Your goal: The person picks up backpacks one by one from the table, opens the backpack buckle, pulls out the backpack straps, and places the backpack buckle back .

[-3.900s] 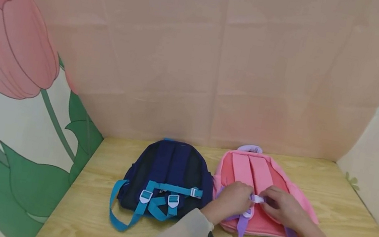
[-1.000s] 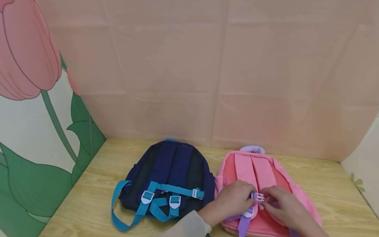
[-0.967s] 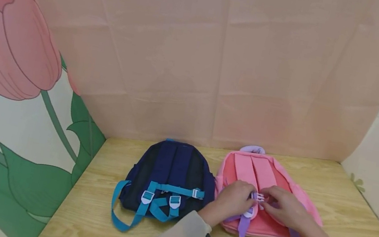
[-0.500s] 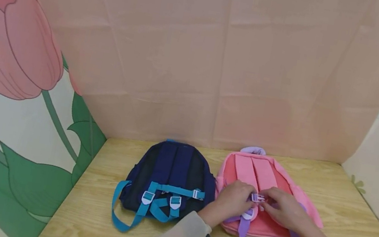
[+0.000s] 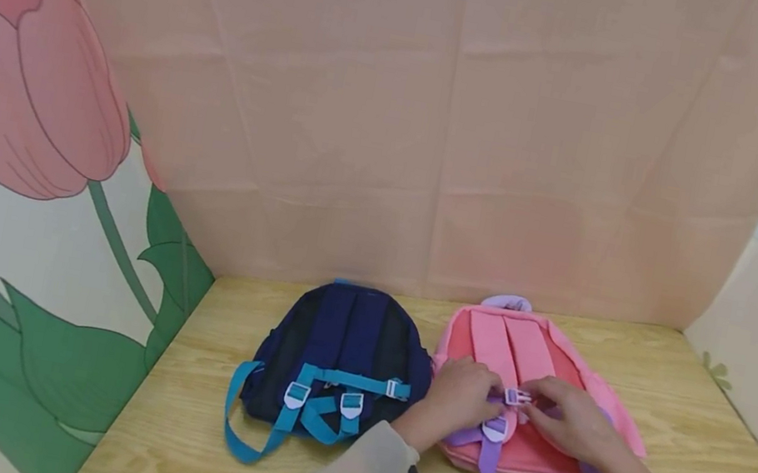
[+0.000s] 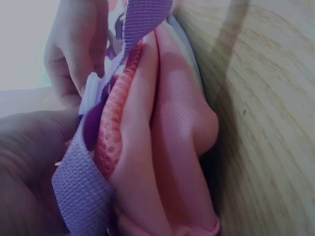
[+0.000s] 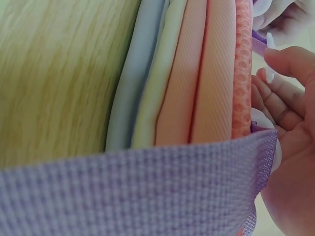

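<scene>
Buckle: the white buckle (image 5: pixel 513 397) sits low over the back of the pink bag (image 5: pixel 538 457), between my hands; its prongs point toward my right; whether they are seated in a socket I cannot tell;
Left grip: my left hand (image 5: pixel 459 399) pinches the purple strap (image 6: pixel 81 182) just beside the buckle, fingers curled;
Right grip: my right hand (image 5: pixel 575 419) pinches at the prong end, thumb below, finger above;
Handling: I judge it best to keep both pinches level and in one line; keep the strap flat; apply force along the strap, never sideways; keep skin out of the gap;
Pink bag: lies on the table (image 5: pixel 177 429), back panel up; contents hidden;
Navy bag: the navy bag (image 5: pixel 347 332) lies just beside it, teal straps (image 5: pixel 354 380) uppermost; contents hidden likewise.
</scene>
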{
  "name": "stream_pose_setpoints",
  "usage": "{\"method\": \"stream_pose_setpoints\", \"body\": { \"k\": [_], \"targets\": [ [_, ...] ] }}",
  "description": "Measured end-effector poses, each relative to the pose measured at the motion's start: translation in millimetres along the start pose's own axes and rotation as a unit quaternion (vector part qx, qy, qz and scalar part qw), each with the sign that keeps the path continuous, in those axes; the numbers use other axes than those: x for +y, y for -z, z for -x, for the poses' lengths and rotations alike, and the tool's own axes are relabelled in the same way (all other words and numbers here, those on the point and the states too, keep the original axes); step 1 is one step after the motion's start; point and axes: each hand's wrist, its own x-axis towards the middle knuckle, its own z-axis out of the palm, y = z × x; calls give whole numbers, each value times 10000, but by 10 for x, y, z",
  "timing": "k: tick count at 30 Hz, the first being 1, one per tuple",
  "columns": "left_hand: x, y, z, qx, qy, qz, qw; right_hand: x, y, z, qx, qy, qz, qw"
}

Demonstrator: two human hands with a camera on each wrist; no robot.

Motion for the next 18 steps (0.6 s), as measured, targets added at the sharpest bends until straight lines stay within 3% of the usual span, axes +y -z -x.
{"method": "stream_pose_setpoints", "body": {
  "k": [10,18],
  "targets": [
    [-103,-11,20,282,-224,795,9962,6,-47,-10,218,270,-202,9992],
    [-188,20,24,286,-564,1006,9929,-10,-50,-23,383,181,2,9991]
  ]
}}
